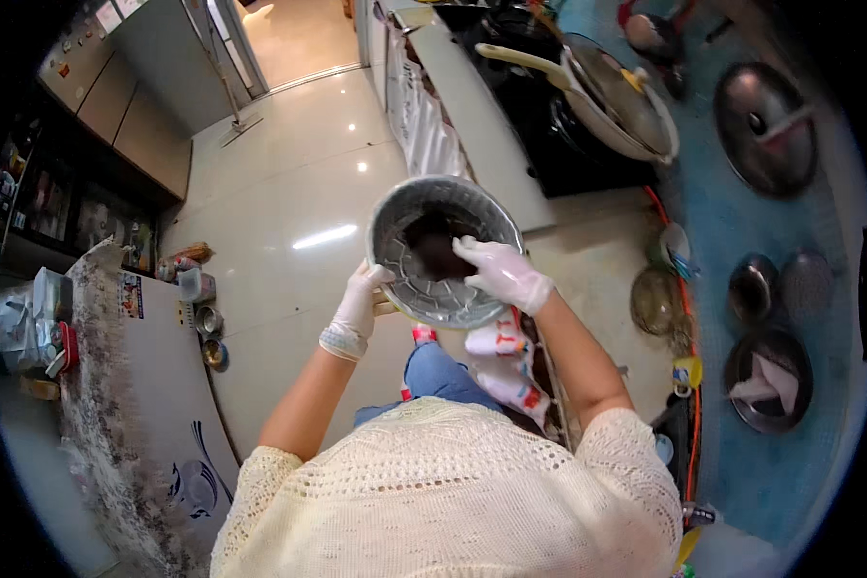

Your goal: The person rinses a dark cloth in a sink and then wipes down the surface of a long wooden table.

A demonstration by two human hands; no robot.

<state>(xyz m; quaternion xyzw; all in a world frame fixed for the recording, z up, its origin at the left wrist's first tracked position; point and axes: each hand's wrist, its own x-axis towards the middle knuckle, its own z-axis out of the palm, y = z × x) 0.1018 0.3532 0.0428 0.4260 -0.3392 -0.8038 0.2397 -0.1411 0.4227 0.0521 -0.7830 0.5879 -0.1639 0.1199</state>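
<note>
A round grey basin [444, 307] is held out in front of my body, over the floor. My left hand [359, 303], in a white disposable glove, grips the basin's rim at its lower left, with the thumb over the edge. My right hand [504, 273], gloved too, reaches in over the right side of the rim. Its fingers are at a dark, blurred mass [437, 244] inside the basin. Whether the fingers hold any of it cannot be told. The basin's inner wall looks wet or shiny.
A counter [477, 108] with a black gas hob [535, 137] and a lidded, pale-handled pan [585, 108] stands ahead to the right. Pans and lids hang on the blue wall at right. A white refrigerator [166, 376] stands at left. A floor squeegee [240, 128] leans farther off.
</note>
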